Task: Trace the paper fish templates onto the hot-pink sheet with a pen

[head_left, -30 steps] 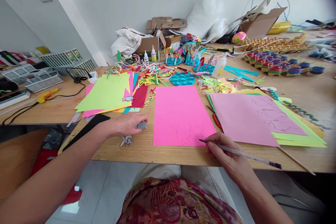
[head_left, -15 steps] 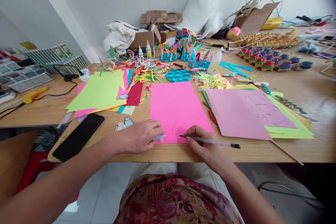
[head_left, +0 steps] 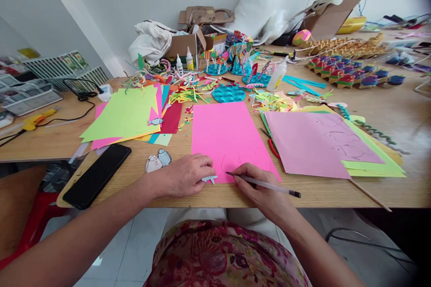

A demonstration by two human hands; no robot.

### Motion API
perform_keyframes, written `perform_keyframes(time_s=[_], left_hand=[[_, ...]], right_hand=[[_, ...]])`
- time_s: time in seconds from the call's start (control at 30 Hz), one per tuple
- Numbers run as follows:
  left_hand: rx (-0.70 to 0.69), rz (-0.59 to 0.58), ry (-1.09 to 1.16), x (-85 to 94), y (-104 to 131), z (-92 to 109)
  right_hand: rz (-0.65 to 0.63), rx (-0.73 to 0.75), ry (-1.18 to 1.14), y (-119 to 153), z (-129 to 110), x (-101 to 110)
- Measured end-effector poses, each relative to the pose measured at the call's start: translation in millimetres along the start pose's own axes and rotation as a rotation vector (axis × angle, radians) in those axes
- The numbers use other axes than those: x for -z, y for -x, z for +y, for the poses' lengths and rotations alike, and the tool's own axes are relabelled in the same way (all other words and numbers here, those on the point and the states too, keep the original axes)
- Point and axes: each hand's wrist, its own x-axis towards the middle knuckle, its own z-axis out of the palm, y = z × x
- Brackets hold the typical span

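My right hand (head_left: 257, 184) grips a pen (head_left: 269, 185), its tip on the lower part of a bright pink sheet (head_left: 220, 130). Faint curved lines show on the sheet around the tip. At the sheet's lower left edge, my left hand (head_left: 188, 176) is closed on a small light-blue paper cutout (head_left: 210, 178), which sticks out past the fingertips. Two paper fish (head_left: 164, 157) lie just left of that hand. Another paper fish (head_left: 156, 121) rests on the coloured sheets at the left.
A black phone (head_left: 97, 175) lies at the left. Red-handled scissors (head_left: 273, 148) sit beside a pale pink sheet (head_left: 303, 143) with drawn lines. Behind are a blue tray piece (head_left: 229, 93), glue bottles (head_left: 277, 76), paper scraps and painted egg-carton pieces (head_left: 346, 78).
The pen tip has shifted slightly left on the pink sheet. The blue cutout has moved a little right with my left hand. The camera view has shifted slightly.
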Motion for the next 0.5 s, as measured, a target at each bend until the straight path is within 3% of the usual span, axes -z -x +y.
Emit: perform_keyframes(time_s=[0.5], left_hand=[[-0.009,0.056,0.023,-8.4,3.3,-4.5]], right_hand=[[-0.002,-0.015,0.037,-0.8,0.7,-1.4]])
